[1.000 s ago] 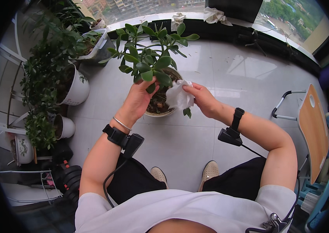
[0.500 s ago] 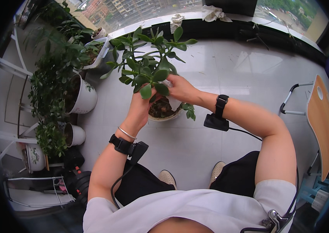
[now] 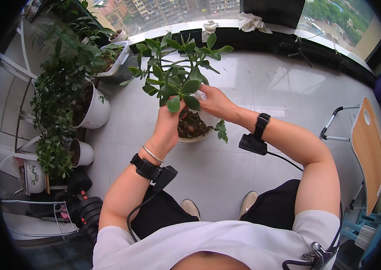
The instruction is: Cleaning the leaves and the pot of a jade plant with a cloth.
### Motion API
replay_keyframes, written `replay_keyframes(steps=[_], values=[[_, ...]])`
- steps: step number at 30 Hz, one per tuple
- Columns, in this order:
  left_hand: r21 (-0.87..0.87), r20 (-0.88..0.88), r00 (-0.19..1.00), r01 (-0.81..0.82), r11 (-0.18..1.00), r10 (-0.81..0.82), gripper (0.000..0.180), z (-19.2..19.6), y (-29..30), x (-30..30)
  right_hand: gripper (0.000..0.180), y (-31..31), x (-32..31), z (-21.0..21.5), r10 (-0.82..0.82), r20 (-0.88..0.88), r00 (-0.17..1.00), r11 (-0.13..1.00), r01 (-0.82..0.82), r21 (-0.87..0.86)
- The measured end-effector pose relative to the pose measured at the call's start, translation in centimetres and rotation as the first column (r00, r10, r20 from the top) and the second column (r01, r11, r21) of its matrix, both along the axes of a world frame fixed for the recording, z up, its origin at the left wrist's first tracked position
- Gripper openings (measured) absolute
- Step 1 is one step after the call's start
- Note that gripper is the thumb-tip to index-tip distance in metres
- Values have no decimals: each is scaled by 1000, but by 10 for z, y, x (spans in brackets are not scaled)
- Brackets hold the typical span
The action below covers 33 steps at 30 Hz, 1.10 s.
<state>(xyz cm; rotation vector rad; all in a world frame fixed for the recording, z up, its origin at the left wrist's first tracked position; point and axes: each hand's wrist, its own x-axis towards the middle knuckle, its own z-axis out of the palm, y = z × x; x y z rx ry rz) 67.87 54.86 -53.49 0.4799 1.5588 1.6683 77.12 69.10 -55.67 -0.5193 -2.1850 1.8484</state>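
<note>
A jade plant (image 3: 189,86) with thick green leaves rises from a round pot (image 3: 193,139) of dark soil on the floor. My left hand (image 3: 169,123) reaches in among the lower leaves and is closed on the plant, its fingertips partly covered by leaves. On the plant's right side, my right hand (image 3: 218,103) pinches a crumpled white tissue (image 3: 200,95) against the foliage. Both hands are close together above the pot. A small leafy sprig (image 3: 221,131) hangs over the pot's right rim.
Potted plants crowd the left side, among them a large white pot (image 3: 97,108) and a smaller white pot (image 3: 83,153). Black dumbbells (image 3: 87,208) lie nearer me. A wooden-topped folding table (image 3: 369,153) stands at right. Crumpled tissues (image 3: 253,22) rest on the windowsill.
The whole view has shifted slightly, so the plant and pot sit a little lower and further right. Both hands stay at the leaves, and the tissue is still in my right hand.
</note>
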Motion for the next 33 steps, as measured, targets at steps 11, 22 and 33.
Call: replay_keyframes(steps=[11, 22, 33], values=[[63, 49, 995, 86, 994, -89, 21, -5, -12, -5, 38, 23, 24, 15, 268, 228, 936, 963, -250, -104], [4, 268, 961, 61, 998, -60, 24, 16, -23, -2, 40, 49, 46, 87, 101, -130, 986, 993, -109, -55], [17, 269, 963, -5, 1000, 0, 23, 22, -15, 1, 26, 5, 20, 79, 145, 62, 987, 861, -157, 483]])
